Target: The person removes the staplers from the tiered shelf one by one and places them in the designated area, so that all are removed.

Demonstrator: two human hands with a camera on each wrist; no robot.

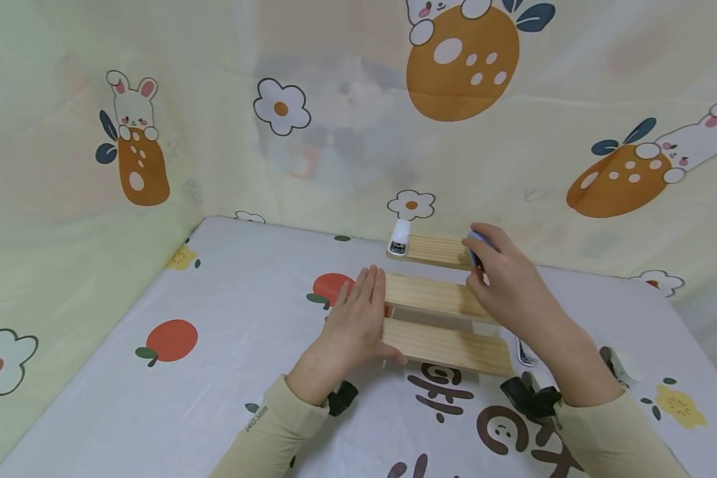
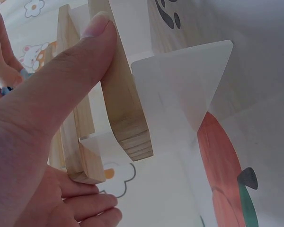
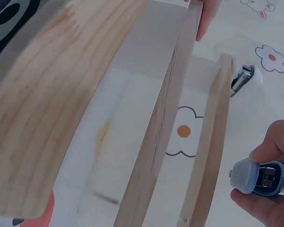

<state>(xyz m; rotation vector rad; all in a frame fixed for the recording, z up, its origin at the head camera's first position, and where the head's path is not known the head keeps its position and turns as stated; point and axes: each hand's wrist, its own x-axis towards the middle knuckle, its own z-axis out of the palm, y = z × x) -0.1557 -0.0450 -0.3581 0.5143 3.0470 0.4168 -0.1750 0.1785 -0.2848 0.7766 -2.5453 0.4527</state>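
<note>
A three-tier wooden rack with translucent end supports stands on the table. My left hand lies against its left end, fingers straight. The left thumb touches the lowest board. At the right end of the top board, my right hand pinches a small blue case with metal parts in a dark opening. The right wrist view shows it beside the top board, though contact with the board is unclear. A white-bodied clipper-like item stands at that board's left end.
Right of the rack lies another small silver-edged item, partly behind my right forearm. A pale item with a dark part lies farther right. The printed white cloth covers the table, and a patterned curtain hangs behind.
</note>
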